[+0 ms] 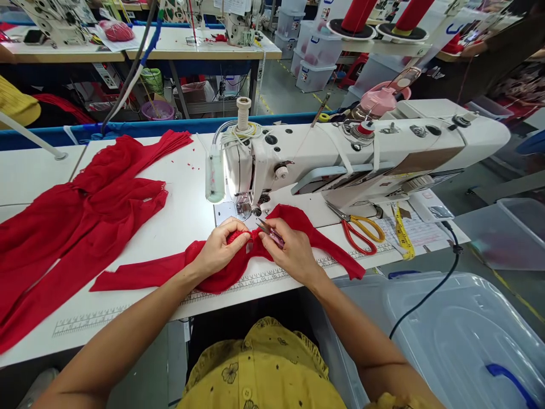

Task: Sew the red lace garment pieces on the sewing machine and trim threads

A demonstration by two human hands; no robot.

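Observation:
A red bra lies across the front of the sewing table, its two bands stretching left and right. My left hand is closed, pinching the bra near its middle between thumb and fingers. Small thread snips sit in my closed right hand, their blades pointing up and left beside the pinched spot. Whether those blades touch the fabric, I cannot tell. Just behind both hands is the needle and presser foot area of a white sewing machine.
A heap of red fabric pieces covers the table's left side. Scissors with orange and yellow handles lie to the right, near a yellow tape measure. A lidded clear plastic bin stands below at right.

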